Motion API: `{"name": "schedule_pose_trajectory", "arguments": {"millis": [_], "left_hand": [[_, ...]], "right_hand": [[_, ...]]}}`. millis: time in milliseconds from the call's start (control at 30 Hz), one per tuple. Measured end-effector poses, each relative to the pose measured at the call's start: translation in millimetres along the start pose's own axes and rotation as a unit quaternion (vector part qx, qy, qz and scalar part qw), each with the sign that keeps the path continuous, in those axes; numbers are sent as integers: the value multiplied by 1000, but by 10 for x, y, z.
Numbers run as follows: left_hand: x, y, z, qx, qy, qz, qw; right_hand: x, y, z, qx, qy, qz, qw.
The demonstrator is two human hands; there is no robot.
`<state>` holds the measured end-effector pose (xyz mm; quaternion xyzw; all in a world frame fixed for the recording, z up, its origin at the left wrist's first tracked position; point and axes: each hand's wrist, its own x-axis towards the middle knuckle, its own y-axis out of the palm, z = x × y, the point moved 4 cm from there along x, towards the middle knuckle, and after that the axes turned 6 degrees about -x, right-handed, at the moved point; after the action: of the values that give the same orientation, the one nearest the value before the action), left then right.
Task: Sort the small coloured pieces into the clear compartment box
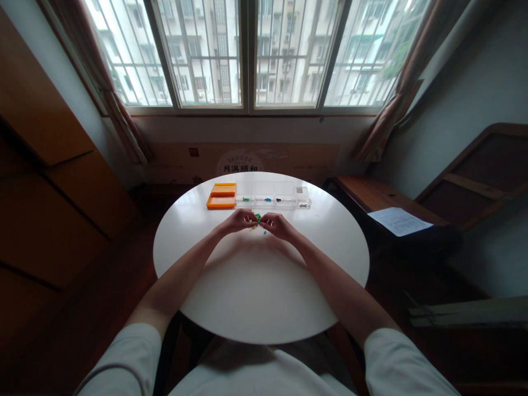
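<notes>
My left hand (240,220) and my right hand (275,225) meet over the far half of the table, fingertips pinched close together. Between them shows a small green piece (258,218); its exact kind is too small to make out, and fingers partly cover the green bits around it. Just below the fingertips lie a tiny blue piece (264,232) and some yellow bits (253,228). Beyond my hands stands a clear compartment box (291,201), holding small green, blue and dark pieces in separate compartments.
An orange tray (221,204) adjoins the clear box's left end. Everything sits on a round white table (259,297). To the right, a printed sheet (399,221) rests on a wooden bench (383,195). A barred window and a printed cardboard panel (284,159) are behind the table.
</notes>
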<state>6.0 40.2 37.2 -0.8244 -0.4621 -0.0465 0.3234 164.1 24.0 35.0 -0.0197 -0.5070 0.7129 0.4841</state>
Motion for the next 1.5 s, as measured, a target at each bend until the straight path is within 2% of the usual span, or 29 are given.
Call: {"name": "schedule_pose_trajectory", "arguments": {"millis": [1267, 1500], "left_hand": [[-1, -17, -105, 36, 11, -13, 999], [-1, -34, -65, 52, 9, -23, 998]], "right_hand": [[7, 18, -5, -13, 11, -1, 1000], [9, 2, 10, 2, 18, -4, 1000]]}}
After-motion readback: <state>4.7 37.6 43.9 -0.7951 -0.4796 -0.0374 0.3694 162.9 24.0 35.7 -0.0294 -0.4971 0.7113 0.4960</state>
